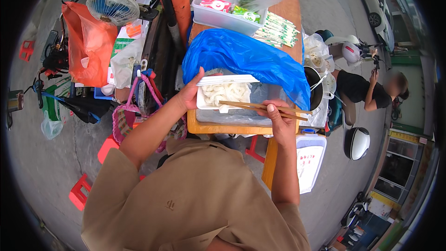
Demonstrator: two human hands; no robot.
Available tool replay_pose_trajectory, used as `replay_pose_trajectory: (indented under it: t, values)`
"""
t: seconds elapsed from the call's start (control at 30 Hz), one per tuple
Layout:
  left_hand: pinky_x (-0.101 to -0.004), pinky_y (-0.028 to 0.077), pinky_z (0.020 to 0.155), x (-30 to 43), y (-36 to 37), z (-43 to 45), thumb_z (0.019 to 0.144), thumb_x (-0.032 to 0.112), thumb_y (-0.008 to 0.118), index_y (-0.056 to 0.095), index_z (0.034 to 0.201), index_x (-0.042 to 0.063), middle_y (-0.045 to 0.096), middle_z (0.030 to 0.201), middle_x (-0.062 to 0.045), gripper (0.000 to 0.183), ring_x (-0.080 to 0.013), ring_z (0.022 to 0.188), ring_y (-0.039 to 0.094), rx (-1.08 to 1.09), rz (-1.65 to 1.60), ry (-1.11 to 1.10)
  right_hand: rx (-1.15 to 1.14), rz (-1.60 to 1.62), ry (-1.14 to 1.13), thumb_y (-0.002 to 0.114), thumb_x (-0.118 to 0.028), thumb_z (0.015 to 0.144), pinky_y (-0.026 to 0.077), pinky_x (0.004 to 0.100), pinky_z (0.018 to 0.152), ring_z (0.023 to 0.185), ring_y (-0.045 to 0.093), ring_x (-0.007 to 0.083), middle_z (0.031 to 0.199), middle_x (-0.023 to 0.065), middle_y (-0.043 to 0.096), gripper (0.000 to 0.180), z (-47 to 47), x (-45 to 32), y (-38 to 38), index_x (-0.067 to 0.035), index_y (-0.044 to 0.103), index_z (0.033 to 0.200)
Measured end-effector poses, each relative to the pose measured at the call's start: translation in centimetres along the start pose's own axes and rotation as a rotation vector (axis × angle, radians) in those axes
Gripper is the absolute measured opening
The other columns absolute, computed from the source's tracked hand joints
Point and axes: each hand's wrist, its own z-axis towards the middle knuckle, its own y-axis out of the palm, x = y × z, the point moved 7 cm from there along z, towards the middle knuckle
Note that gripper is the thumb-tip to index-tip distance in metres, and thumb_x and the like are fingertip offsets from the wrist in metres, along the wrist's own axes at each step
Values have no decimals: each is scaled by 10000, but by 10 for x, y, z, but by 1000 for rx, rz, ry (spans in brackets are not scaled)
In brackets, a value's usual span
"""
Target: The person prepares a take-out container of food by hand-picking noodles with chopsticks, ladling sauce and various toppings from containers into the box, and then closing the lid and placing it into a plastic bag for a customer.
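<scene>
My left hand (191,92) grips the left end of a white foam takeaway box (205,103), its lid (226,80) tilted up at the far side. Wide white rice noodles (226,92) fill the box. In my right hand (281,116) is a pair of wooden chopsticks (256,105), their tips over the noodles at the box's near edge. The box is held above a yellow-rimmed foam cooler (223,128) lined with clear plastic. A blue plastic bag (244,50) is bunched over the cooler's far side and hides part of its inside.
Beyond the blue bag stands a plastic tub (226,19) of packets and bags, beside wrapped chopsticks (278,29). A dark pot (314,90) and plastic cups (317,59) are on the right. An electric fan (112,6) and orange bag (89,48) occupy the left. A person (366,89) sits on a scooter.
</scene>
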Motion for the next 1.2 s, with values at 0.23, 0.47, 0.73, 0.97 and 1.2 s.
replay_pose_trajectory:
  t: [0.23, 0.47, 0.73, 0.97, 1.2]
  values:
    - [-486, 418, 1125, 15, 3, -8, 920, 688, 537, 557, 1413, 101, 538, 1469, -152, 767, -324, 1362, 510, -21, 56, 64, 345, 240, -85, 615, -189, 1018, 646, 356, 762, 909, 739, 326, 1040, 154, 677, 218, -28, -23, -60, 21, 623, 1073]
    - [-487, 415, 1128, 22, 10, -14, 917, 677, 551, 545, 1427, 104, 543, 1464, -141, 767, -320, 1360, 511, -10, 168, 66, 307, -404, -347, 614, -98, 1000, 573, 383, 901, 1061, 675, 306, 1101, 160, 647, 156, -37, 3, 6, 6, 640, 1113]
    - [-489, 433, 1111, 27, -3, -25, 977, 466, 624, 561, 1389, 88, 577, 1414, -143, 563, -321, 1318, 542, 104, 124, 162, -59, -768, -659, 726, 82, 801, 565, 432, 895, 1094, 657, 366, 1116, 137, 630, 377, -55, 5, 88, -80, 693, 1139]
    - [-516, 468, 1076, 45, -27, -54, 898, 231, 655, 563, 1357, 66, 606, 1360, -158, 497, -345, 1255, 586, 262, 48, 294, 101, -551, -631, 674, -17, 927, 578, 401, 860, 1012, 687, 358, 1082, 167, 660, 162, -69, -38, 54, -15, 678, 1089]
    - [-543, 541, 993, 56, -12, -78, 910, 280, 640, 520, 1417, 90, 590, 1397, -153, 555, -362, 1251, 601, 186, 71, 308, -3, -816, -314, 624, -53, 907, 519, 449, 799, 932, 623, 380, 997, 165, 603, 100, 9, 97, 61, -36, 652, 1001]
